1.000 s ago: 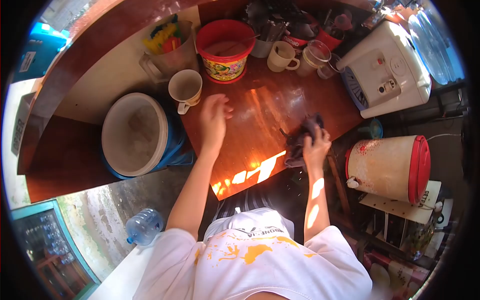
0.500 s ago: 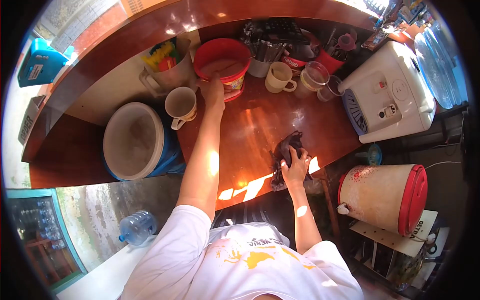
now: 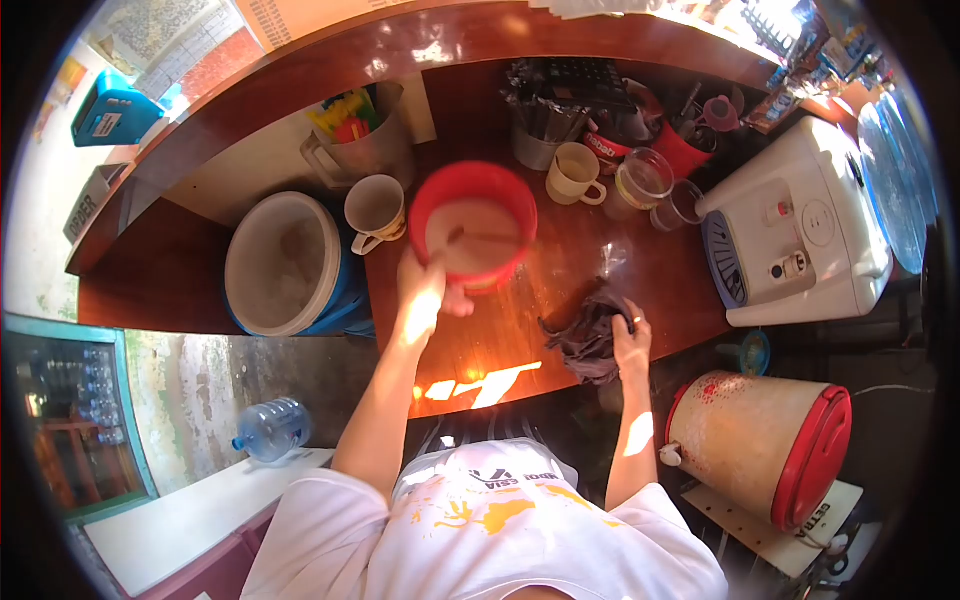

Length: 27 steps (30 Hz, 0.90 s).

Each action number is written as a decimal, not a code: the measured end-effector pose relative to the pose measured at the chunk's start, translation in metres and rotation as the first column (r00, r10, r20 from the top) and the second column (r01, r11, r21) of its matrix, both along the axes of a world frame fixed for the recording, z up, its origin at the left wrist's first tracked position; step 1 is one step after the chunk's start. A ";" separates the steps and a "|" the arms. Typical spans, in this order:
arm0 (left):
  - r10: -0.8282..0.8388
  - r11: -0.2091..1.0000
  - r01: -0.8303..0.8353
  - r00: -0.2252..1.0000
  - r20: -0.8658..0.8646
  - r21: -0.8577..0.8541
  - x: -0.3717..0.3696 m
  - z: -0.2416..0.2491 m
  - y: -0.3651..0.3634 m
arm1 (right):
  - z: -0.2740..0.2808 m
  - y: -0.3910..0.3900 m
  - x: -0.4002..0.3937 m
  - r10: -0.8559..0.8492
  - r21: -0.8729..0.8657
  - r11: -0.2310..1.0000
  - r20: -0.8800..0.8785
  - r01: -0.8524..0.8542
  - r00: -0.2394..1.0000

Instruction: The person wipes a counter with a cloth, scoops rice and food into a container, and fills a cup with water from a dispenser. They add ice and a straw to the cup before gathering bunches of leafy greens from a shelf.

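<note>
Red plastic bucket (image 3: 473,225) gripped at its near side by the left hand (image 3: 428,288); right hand (image 3: 632,340) grasps a dark cloth (image 3: 590,340).

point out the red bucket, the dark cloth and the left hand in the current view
red bucket (image 3: 417,215), head view, left side of its rim
dark cloth (image 3: 590,345), head view, middle of its crumpled folds
left hand (image 3: 420,284), head view, back of the hand

The one view comes from a camera worn on the person's head, above the white shirt (image 3: 490,510), facing forward and steeply down. It takes in both forearms and the counter (image 3: 650,250) from its near edge to its back at close range, bending the surroundings in a wide, dark-rimmed circle.
</note>
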<state>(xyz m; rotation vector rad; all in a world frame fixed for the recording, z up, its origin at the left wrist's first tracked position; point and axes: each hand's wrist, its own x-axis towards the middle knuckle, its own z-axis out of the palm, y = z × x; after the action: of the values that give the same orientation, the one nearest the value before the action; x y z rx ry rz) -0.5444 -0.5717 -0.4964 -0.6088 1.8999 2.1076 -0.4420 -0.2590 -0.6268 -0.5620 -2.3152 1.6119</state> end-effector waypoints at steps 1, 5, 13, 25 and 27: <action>-0.048 0.999 0.048 0.999 0.004 0.000 0.020 -0.003 -0.007 | 0.002 0.006 -0.009 0.024 -0.120 0.992 -0.006 -0.025 1.000; -0.083 0.996 0.085 0.993 0.089 -0.020 0.090 0.023 -0.024 | 0.082 -0.026 -0.070 0.373 -0.089 0.921 -0.075 -0.379 0.925; -0.038 0.999 0.036 0.995 0.097 0.030 0.156 0.012 -0.040 | 0.069 -0.189 -0.285 0.582 0.683 0.643 -0.141 -0.347 0.800; -0.231 0.968 0.208 0.957 0.175 0.138 0.151 0.005 -0.081 | 0.070 -0.200 -0.311 0.470 0.752 0.211 0.482 -0.625 0.739; -0.110 0.981 0.114 0.993 0.036 -0.160 0.118 0.017 -0.117 | 0.069 -0.207 -0.324 0.476 0.828 0.310 0.290 -0.466 0.831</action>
<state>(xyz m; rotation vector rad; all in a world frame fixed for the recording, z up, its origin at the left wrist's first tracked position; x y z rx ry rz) -0.4263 -0.6886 -0.4799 -0.5458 2.0537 1.8814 -0.7656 -0.4658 -0.5580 0.4435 -3.0034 0.2492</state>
